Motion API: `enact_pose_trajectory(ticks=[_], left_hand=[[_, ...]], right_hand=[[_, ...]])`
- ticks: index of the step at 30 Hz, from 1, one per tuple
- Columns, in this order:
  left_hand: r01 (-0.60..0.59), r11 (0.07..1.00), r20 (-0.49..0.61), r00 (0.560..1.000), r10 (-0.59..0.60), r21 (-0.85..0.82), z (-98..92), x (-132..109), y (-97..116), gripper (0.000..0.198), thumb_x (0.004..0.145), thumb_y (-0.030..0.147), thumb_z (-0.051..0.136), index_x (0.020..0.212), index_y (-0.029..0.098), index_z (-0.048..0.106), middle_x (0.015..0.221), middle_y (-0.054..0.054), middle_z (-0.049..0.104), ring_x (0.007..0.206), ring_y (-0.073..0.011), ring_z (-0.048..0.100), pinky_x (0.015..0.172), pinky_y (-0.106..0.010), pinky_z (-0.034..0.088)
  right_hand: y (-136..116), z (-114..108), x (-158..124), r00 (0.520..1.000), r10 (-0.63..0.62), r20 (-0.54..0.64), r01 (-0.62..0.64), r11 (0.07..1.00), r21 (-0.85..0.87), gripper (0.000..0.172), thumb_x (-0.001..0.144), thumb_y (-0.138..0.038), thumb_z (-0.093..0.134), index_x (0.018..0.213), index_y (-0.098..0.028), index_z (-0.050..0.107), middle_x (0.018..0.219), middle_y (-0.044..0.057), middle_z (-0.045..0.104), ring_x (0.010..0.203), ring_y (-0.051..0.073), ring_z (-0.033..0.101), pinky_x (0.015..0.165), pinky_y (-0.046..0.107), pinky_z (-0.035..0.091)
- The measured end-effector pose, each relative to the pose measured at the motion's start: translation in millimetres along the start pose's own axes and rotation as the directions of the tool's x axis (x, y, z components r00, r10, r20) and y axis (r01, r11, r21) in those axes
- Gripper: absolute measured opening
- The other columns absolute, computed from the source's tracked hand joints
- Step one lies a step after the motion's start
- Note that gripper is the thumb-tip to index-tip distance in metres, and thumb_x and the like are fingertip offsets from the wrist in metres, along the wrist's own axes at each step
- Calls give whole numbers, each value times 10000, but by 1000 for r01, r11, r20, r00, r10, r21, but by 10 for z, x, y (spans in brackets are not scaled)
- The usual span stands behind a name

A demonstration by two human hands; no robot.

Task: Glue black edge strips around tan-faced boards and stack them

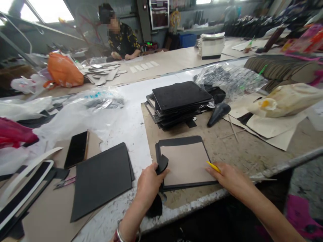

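Several flat things crowd the left end of the table: white-and-black strips running off the near corner, a phone lying face up, and small pink-handled scissors just below it. Next comes a dark grey sheet set askew, its right corner near the left hand. A band of bare white tabletop runs between that sheet and the brown mat, open all the way back.

The left hand sits at the near left corner of the black-bordered panel, fingers curled shut round a black flap lifting off the panel's left edge. The panel lies flat near the table's chipped front edge, tan face up, black border showing at top and left.

The right hand rests at the panel's right edge, fingers closed on a yellow tool whose tip touches that edge. Behind the panel the mat is bare up to a stack of black pieces. Right of the hand it is open too, with only thin sticks lying on it.
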State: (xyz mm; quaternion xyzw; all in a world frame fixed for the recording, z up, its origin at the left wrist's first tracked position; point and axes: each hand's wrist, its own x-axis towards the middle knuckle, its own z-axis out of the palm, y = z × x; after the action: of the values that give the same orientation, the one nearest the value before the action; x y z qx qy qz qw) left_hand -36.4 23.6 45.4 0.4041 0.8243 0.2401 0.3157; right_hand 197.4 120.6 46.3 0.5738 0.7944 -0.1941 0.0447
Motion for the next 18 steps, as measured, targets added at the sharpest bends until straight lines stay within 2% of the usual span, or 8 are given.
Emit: enact_pose_trajectory(ticks=[4,11,18], left_hand=[[5,1000,-1,1000,-5,-4,19,11,-35,165,741,357,586,684,203,564,538,10,563,530,-180,568,490,-245,350],[-19,1000,4,1000,19,6,51,54,-112,215,741,409,557,650,217,525,495,15,535,511,-187,548,483,-258,332],[-10,999,30,1000,9,30,10,33,-65,237,739,427,553,644,213,513,503,4,546,514,-176,532,482,-260,311]], right_hand=[[-68,-89,-31,994,9,112,-7,1000,-15,376,892,-408,348,944,-183,644,883,120,683,899,296,619,729,348,415],[-120,-138,-69,995,19,95,-18,1000,-14,358,899,-393,343,936,-183,630,890,117,680,915,277,616,714,317,412],[-86,-109,-45,994,4,107,-2,1000,-20,359,892,-402,358,967,-189,637,892,104,680,893,259,620,723,304,407]])
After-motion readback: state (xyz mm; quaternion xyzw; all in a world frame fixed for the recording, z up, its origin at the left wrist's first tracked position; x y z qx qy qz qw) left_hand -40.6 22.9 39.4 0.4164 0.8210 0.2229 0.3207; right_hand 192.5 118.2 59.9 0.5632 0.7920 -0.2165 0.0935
